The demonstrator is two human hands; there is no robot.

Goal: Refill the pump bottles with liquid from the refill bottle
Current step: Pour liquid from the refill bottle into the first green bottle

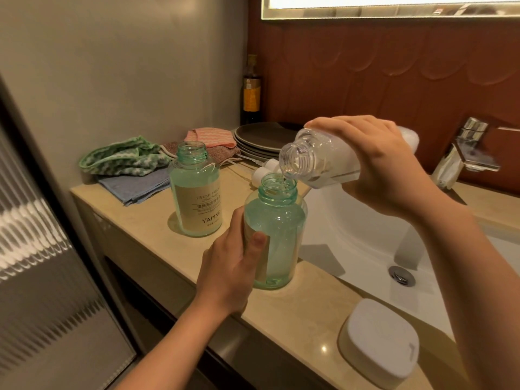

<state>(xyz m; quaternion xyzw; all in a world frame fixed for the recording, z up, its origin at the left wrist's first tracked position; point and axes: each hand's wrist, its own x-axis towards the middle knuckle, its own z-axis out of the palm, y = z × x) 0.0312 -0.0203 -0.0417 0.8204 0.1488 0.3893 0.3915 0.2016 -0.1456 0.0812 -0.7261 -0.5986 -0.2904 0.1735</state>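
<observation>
Two green-tinted pump bottles stand uncapped on the beige counter (146, 220). My left hand (230, 266) grips the near pump bottle (277, 235) around its lower side, keeping it upright by the sink edge. My right hand (377, 161) holds the clear refill bottle (318, 159) tipped almost level, its open mouth just over the near bottle's neck, and a thin stream runs in. The far pump bottle (197, 192), with a beige label, stands alone to the left. White pump heads (266, 170) lie behind the near bottle.
A white sink basin (365, 243) with a chrome tap (464, 153) lies to the right. A white square box (380, 342) sits on the counter's front edge. Folded cloths (135, 167), stacked grey plates (261, 142) and a dark bottle (251, 91) fill the back corner.
</observation>
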